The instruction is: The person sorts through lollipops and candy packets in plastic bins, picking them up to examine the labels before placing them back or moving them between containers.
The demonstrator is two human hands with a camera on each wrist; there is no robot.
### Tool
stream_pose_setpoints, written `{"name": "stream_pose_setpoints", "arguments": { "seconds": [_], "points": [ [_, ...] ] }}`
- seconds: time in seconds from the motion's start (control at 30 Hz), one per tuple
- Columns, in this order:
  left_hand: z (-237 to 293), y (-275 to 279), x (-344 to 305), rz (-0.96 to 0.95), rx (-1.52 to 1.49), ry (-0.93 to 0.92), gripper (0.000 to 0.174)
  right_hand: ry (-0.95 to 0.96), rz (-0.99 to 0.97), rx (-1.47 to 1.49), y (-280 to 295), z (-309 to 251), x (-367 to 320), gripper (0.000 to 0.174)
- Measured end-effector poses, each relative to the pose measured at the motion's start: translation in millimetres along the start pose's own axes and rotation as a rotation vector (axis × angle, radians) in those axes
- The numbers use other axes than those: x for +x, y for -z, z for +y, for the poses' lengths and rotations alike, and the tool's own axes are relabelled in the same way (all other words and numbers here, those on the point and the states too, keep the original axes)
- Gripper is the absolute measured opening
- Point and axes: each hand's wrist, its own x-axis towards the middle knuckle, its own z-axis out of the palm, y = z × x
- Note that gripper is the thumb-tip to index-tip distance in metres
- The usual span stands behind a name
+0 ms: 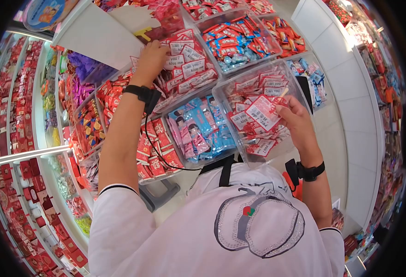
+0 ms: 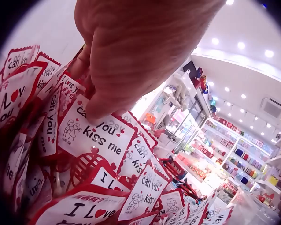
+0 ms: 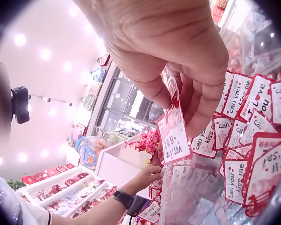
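In the head view my left hand (image 1: pixel 153 59) reaches into a bin of red-edged white candy packets (image 1: pixel 193 67). Up close in the left wrist view, its thumb lies on the front of a "can you kiss me" candy packet (image 2: pixel 91 131). Other fingertips are partly hidden among the packets, and I cannot tell whether they pinch it. My right hand (image 1: pixel 295 117) pinches a "Yes, I do" candy packet (image 1: pixel 261 113) between thumb and fingers, above a clear plastic bin (image 1: pixel 283 150) of similar packets. A pale stick (image 1: pixel 284 92) shows at this packet's upper edge.
Blue and pink packets (image 1: pixel 198 124) fill a nearer bin, beside red packets (image 1: pixel 154 152). A bin of red and blue candy (image 1: pixel 235 41) stands farther back. A large white container (image 1: pixel 94 34) leans at upper left. Stocked shelves (image 1: pixel 18 115) line the left, and a white counter (image 1: pixel 346 83) the right.
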Motion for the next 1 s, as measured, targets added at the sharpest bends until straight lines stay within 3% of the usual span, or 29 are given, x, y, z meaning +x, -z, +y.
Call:
{"name": "stream_pose_setpoints", "arguments": {
  "seconds": [0.17, 0.33, 0.4, 0.47, 0.53, 0.7, 0.8, 0.9, 1.0],
  "points": [
    [24, 41, 6, 0.177, -0.229, 0.046, 0.019, -0.017, 0.009, -0.038, 4, 3, 2, 0.02],
    [119, 90, 3, -0.011, -0.856, 0.188, 0.018, 0.017, -0.063, -0.025, 1, 3, 5, 0.016],
    [160, 96, 0, -0.149, -0.98, 0.136, 0.022, 0.023, -0.081, -0.05, -3, 1, 5, 0.016],
    [196, 105, -3, -0.34, -1.087, 0.193, 0.028, 0.031, -0.097, -0.059, -2, 3, 7, 0.016],
    [214, 92, -9, -0.406, -1.178, 0.234, 0.034, 0.045, -0.096, -0.056, 1, 8, 11, 0.016],
    [223, 74, -26, -0.538, -1.532, 0.384, 0.044, 0.082, -0.049, 0.087, -4, 3, 9, 0.017],
    [239, 66, -37, -0.481, -1.725, 0.415, 0.038, 0.066, -0.046, 0.107, -5, 6, 12, 0.017],
    [237, 82, -36, -0.584, -1.606, 0.483, 0.036, 0.049, -0.053, 0.116, -7, 3, 12, 0.016],
    [238, 73, -42, -0.415, -1.661, 0.496, 0.035, 0.013, -0.077, 0.088, -7, 4, 15, 0.017]
  ]
}}
